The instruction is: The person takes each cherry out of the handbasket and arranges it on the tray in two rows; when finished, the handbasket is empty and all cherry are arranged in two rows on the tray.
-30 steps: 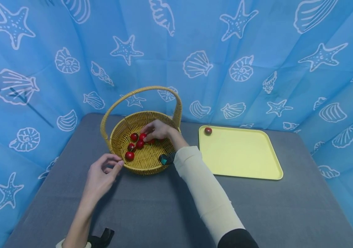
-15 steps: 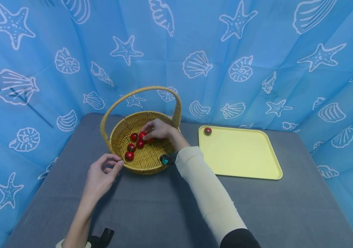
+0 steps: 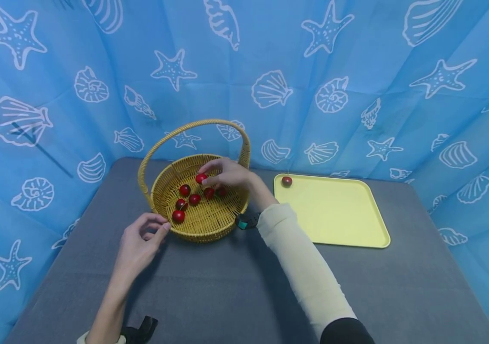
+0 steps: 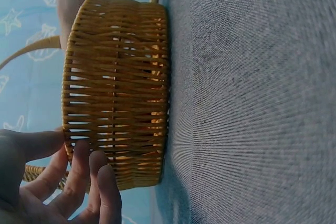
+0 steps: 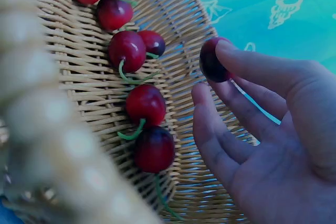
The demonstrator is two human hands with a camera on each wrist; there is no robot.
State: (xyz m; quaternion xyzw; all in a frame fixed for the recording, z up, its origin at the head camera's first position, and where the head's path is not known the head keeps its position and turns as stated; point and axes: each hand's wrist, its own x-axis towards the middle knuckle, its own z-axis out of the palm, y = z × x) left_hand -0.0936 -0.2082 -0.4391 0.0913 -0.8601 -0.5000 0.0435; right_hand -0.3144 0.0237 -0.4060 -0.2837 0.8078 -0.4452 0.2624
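A round wicker basket [image 3: 210,234] with a tall arched handle holds several dark red cherries, some with green stems visible in the right wrist view. My right hand [image 3: 231,174] is raised above the basket's far right part, pinching one cherry [image 5: 212,60] between thumb and fingertips. Below it, other cherries [image 5: 145,105] lie on the woven bottom. At the near left rim my left hand [image 3: 143,246] grips the basket's edge between thumb and fingers, as the left wrist view [image 4: 68,177] shows from outside.
Right of the basket lies a yellow rectangular tray [image 3: 334,215] with a single cherry [image 3: 286,181] in its far left corner. A grey cloth [image 3: 210,296] covers the table. Behind hangs a blue curtain [image 3: 227,71] printed with shells and starfish.
My right hand has lifted a cherry up off the others and shifted slightly right, uncovering more cherries in the basket. The left hand stays at the rim.
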